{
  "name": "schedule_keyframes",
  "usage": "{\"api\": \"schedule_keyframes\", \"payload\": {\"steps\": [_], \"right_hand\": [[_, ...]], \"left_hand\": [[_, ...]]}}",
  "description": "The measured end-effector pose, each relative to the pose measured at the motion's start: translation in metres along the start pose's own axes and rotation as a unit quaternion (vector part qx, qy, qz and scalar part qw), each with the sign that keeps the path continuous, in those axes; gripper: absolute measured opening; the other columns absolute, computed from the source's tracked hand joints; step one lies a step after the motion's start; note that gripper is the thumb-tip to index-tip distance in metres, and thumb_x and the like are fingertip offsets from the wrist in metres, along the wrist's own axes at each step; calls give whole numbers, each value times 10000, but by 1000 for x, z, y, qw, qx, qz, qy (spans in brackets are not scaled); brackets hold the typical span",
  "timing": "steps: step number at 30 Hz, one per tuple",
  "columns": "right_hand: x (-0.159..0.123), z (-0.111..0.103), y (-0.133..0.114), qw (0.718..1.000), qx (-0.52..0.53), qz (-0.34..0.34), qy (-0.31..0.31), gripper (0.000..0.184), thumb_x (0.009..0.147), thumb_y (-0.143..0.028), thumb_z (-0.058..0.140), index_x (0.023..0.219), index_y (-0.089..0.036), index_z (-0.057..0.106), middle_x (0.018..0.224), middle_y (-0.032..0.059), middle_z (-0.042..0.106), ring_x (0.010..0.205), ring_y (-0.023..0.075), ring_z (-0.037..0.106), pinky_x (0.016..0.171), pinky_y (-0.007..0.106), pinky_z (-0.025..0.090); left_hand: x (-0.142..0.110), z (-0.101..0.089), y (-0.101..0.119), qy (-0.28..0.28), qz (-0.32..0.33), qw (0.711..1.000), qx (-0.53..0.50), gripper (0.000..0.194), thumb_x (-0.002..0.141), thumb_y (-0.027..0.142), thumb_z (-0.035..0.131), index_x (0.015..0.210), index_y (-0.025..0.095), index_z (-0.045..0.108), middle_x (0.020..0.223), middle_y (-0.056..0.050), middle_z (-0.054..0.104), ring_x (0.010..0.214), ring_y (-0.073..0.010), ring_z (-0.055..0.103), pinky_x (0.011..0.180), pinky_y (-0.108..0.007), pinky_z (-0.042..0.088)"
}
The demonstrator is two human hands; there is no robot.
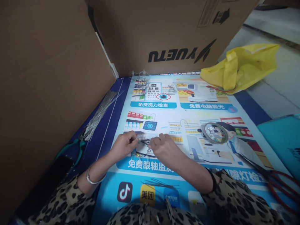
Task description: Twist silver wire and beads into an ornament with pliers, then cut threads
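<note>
My left hand [124, 145] is closed in a pinch on a thin silvery wire piece [140, 137] near the middle of the printed sheet. Facing it, my right hand [165, 149] is closed around a small tool; dark narrow jaws like those of pliers [145, 141] point left from its fingers and meet the wire. Its handles are hidden under the hand. Just below the fingers hangs a small clear bead or wire loop [148, 150]. A loose bent wire [184, 121] lies beyond my right hand.
Teal-handled pliers [81, 145] and a bundle of straight wires [100, 114] lie left. Finished-looking wire pieces [142, 76] sit by the cardboard box [164, 34]. Right are a round container of beads [215, 132], red-handled scissors [269, 175] and a yellow bag [243, 67]. Dark wires [160, 183] lie nearest me.
</note>
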State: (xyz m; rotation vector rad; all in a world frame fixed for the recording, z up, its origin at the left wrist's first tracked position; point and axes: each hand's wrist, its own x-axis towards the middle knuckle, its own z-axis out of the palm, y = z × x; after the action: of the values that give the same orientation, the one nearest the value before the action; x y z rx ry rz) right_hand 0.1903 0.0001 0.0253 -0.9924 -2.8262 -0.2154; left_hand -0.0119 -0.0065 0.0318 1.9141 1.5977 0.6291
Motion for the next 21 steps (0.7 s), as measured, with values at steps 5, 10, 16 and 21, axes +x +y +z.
{"api": "schedule_keyframes", "payload": {"steps": [5,10,16,21], "right_hand": [[0,0,2,1000,10,-3,7,88,845,-117,510,783,-127,571,691,62,582,654,178,466,555,309,231],[1,-2,2,1000,7,-4,10,120,866,-141,497,773,-133,572,696,61,583,655,188,475,554,315,240],[0,0,1,1000,-13,7,10,123,873,-150,484,791,-125,572,696,70,574,670,192,467,566,316,244],[-4,-1,2,999,-18,9,25,106,861,-172,513,779,-134,567,701,66,567,687,197,458,587,321,242]], "left_hand": [[1,0,-1,4,1,1000,8,178,774,204,500,600,183,472,528,33,536,514,-93,487,488,-201,353],[1,0,-1,4,-2,1000,11,175,776,187,504,606,183,466,485,53,499,465,-80,462,461,-189,330],[-1,1,1,7,-20,1000,-4,167,770,182,510,610,185,462,449,70,476,415,-72,436,431,-180,311],[-2,3,0,11,-32,999,-30,196,773,201,514,597,191,429,415,78,460,384,-67,407,410,-182,297]]}}
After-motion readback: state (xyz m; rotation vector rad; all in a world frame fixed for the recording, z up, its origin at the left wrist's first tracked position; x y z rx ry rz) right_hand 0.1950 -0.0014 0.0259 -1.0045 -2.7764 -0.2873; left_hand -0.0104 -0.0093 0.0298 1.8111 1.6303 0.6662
